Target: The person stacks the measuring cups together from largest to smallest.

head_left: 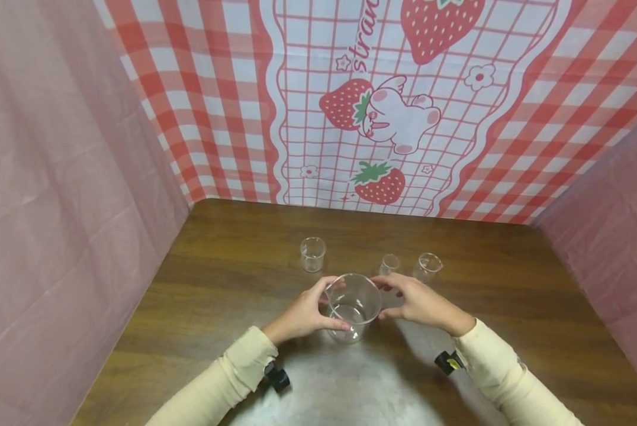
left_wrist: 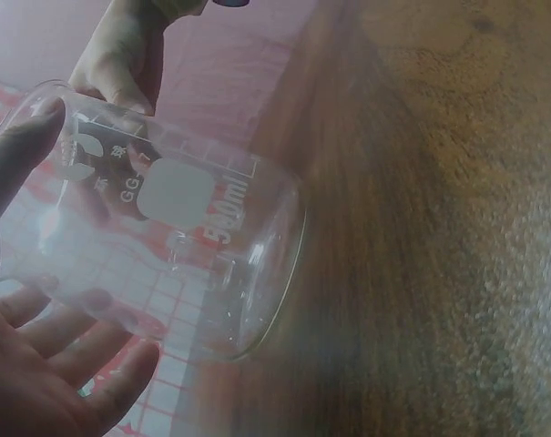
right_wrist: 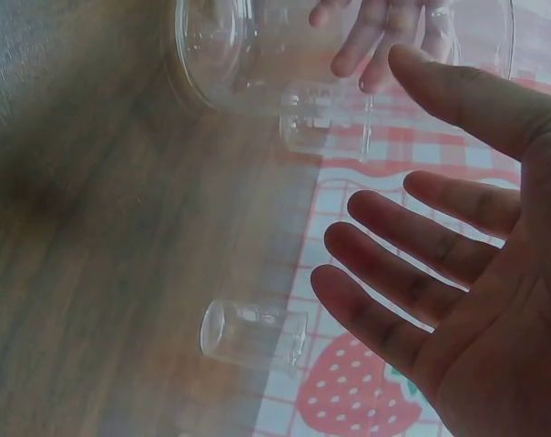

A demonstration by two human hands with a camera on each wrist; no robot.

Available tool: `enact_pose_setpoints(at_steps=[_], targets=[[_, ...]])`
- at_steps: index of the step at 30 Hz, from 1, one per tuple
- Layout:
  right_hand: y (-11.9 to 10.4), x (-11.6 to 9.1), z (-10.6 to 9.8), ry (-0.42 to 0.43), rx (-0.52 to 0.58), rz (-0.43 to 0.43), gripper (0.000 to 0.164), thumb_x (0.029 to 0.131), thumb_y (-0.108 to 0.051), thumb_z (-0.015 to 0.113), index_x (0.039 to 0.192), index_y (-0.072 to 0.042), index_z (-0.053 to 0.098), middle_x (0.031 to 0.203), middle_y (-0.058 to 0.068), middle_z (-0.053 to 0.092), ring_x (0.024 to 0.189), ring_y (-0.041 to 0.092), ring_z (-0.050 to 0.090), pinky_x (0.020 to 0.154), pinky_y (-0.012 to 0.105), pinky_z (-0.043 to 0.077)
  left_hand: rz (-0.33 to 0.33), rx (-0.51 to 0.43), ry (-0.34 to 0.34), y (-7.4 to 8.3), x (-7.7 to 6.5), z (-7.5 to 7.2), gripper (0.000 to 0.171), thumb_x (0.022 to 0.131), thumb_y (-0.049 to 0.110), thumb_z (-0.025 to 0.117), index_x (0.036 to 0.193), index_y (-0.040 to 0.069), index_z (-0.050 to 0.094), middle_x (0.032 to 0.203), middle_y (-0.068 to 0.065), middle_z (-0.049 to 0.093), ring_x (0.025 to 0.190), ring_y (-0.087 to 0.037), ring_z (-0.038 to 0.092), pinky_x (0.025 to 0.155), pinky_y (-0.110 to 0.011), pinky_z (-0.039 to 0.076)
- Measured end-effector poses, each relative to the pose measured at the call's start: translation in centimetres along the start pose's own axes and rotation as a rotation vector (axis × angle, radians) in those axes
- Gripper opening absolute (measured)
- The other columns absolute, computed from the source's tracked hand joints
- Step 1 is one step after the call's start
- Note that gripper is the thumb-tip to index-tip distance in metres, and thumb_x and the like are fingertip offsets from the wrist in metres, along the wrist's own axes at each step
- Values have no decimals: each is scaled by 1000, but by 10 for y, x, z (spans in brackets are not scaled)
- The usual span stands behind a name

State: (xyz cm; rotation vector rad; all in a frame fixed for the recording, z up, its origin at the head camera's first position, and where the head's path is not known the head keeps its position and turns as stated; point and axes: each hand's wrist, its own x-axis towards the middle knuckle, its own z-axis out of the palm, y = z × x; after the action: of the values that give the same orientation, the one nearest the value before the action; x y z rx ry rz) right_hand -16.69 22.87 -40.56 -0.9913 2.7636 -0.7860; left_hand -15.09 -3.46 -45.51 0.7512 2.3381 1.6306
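Note:
A large clear glass beaker (head_left: pixel 354 305) stands upright between both hands, close over the wooden table. White print on its wall reads 500ml in the left wrist view, where the beaker (left_wrist: pixel 198 228) fills the left side. My left hand (head_left: pixel 310 310) holds it from the left, thumb across the near side and fingers round the far side. On the other side, my right hand (head_left: pixel 417 300) has its fingers spread and relaxed, with the thumb tip right at the glass. In the right wrist view the right hand (right_wrist: pixel 475 264) has nothing within its fingers.
Behind the hands stand smaller glass beakers: one (head_left: pixel 313 255) at the left, a small one (head_left: pixel 390 264) just beyond the right fingers, and another (head_left: pixel 427 267) to its right. A checked strawberry cloth (head_left: pixel 318 183) hangs along the table's (head_left: pixel 233 248) back edge. Pink cloths flank both sides.

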Motion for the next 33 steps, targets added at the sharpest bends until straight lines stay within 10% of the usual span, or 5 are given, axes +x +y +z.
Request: enact_pose_setpoints(at_steps=[33], targets=[[-1, 77, -31, 58, -25, 73, 48, 87, -23, 73, 127, -1, 60, 117, 17, 67, 104, 32, 65, 90, 46, 55, 13, 15, -18, -5, -1, 0, 86, 69, 20, 88, 140, 9, 41, 143, -11, 54, 126, -26, 55, 100, -36, 52]])
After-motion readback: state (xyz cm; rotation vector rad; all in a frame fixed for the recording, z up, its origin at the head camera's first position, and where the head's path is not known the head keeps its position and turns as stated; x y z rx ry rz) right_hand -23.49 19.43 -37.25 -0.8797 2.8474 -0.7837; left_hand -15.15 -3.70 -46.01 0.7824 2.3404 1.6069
